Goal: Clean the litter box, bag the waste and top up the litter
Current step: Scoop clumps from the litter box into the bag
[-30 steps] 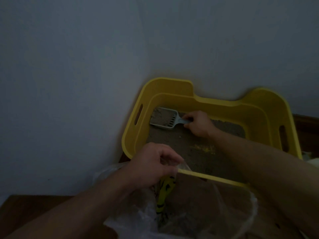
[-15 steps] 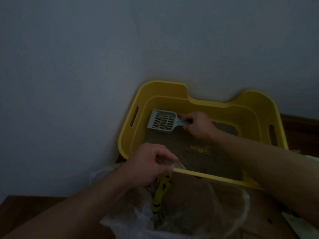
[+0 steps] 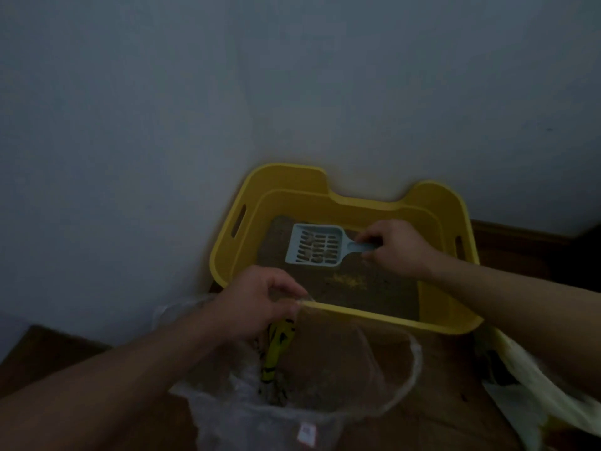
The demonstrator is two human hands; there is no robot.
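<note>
I am at the scooping step. My right hand (image 3: 396,247) is wrapped round the handle of the pale blue litter scoop (image 3: 315,245), which sits roughly level over the far left part of the yellow litter box (image 3: 292,177). Dark clumps (image 3: 320,247) lie across its slots, so I judge this load to be sifted and ready to go. My left hand (image 3: 257,302) is well apart from the right, down by the near wall of the box, pinching the rim of a clear plastic bag (image 3: 413,362) and lifting it so the mouth gapes just beside the box. Something yellow with black marks (image 3: 273,356) lies inside the bag; in this dim light I cannot tell what it is. The litter (image 3: 374,297) spreads thinly over the box floor, with a small yellowish patch (image 3: 349,279) near the middle. The box stands on a wooden floor (image 3: 48,353), pushed against a pale wall (image 3: 162,125). The next move, as I see it, is to carry the scoop level across the near rim so nothing rolls off, bring it over the bag's mouth and tip it in while my left hand holds the opening wide. The risk is clumps dropping between box and bag. The top-up has not been done.
</note>
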